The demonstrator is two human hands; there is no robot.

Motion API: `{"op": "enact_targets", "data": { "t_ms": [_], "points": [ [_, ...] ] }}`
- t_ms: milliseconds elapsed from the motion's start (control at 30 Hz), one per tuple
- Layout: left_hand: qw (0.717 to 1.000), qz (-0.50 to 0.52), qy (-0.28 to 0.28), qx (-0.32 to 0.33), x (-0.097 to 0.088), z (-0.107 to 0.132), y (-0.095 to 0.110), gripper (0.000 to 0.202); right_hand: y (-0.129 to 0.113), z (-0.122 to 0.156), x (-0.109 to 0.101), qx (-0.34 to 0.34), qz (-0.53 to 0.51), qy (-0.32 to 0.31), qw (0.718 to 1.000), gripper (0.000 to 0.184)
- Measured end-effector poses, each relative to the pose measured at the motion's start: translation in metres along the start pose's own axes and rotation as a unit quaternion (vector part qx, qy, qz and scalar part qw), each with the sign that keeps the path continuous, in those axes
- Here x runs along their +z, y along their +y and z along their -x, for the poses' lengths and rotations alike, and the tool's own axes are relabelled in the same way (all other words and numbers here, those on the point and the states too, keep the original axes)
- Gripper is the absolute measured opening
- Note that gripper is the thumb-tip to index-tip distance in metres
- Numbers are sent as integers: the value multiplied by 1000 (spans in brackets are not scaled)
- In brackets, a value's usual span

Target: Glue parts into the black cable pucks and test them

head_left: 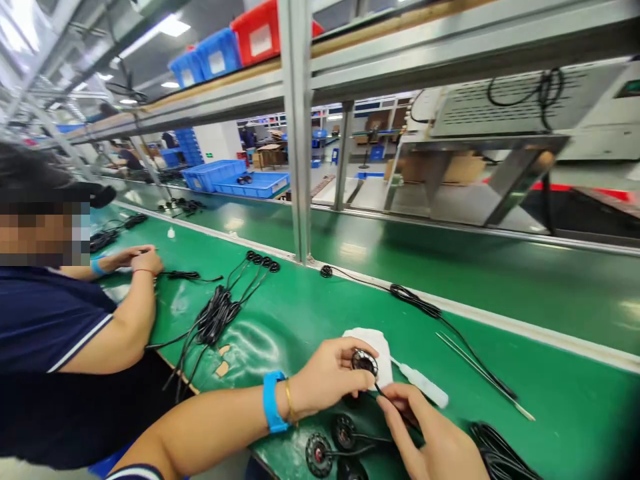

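My left hand (327, 377), with a blue wristband and a thin gold bangle, grips a round black disc part on a cable (364, 362). My right hand (425, 433) pinches the thin black cable just below that disc. Behind the disc lies a crumpled white cloth (367, 343). A white-handled screwdriver (423, 381) rests against the cloth, and a long thin metal tool (480, 373) lies beyond it. Below my hands sit several similar discs with red centres (319, 455). A coiled black cable (503, 453) lies at the lower right.
A co-worker (55, 320) at the left handles cables on the same green workbench (295, 320), beside a heap of black cabled parts (215, 317). A metal shelf upright (297, 127) rises behind the bench, with blue and red bins (255, 40) on the shelf above.
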State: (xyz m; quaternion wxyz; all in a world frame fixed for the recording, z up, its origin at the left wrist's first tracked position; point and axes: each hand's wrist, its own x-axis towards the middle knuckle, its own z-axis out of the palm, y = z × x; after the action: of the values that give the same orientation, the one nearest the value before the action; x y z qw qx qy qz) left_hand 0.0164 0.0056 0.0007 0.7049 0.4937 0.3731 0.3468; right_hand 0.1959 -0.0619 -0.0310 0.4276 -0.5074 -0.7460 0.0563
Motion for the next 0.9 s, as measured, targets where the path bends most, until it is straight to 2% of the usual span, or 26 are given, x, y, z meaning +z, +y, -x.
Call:
{"op": "enact_targets", "data": {
  "t_ms": [133, 300, 433, 500, 600, 733, 900],
  "points": [
    [995, 77, -61, -7, -3, 3, 5, 56, -11, -6, -5, 43, -22, 5, 999, 17],
    [993, 102, -63, -10, -4, 4, 5, 57, -17, -13, -13, 56, -46, 22, 997, 21],
    [994, 88, -72, -7, -6, 4, 7, 54, -19, -15, -13, 39, -57, 27, 997, 17],
    [996, 49, -80, 7, -6, 5, 9, 53, -18, -14, -12, 25, -51, 22, 998, 13],
    [993, -65, -70, 73, -5, 7, 14, 46, -18, -9, -10, -3, -17, 21, 1000, 11],
    [968, -181, -45, 171, -5, 8, 19, 36, -20, -7, -9, -39, 31, 30, 998, 12],
    [940, -243, -55, 232, -7, 6, 14, 29, -24, -10, -12, -74, 79, 38, 993, 15]
  ]
}}
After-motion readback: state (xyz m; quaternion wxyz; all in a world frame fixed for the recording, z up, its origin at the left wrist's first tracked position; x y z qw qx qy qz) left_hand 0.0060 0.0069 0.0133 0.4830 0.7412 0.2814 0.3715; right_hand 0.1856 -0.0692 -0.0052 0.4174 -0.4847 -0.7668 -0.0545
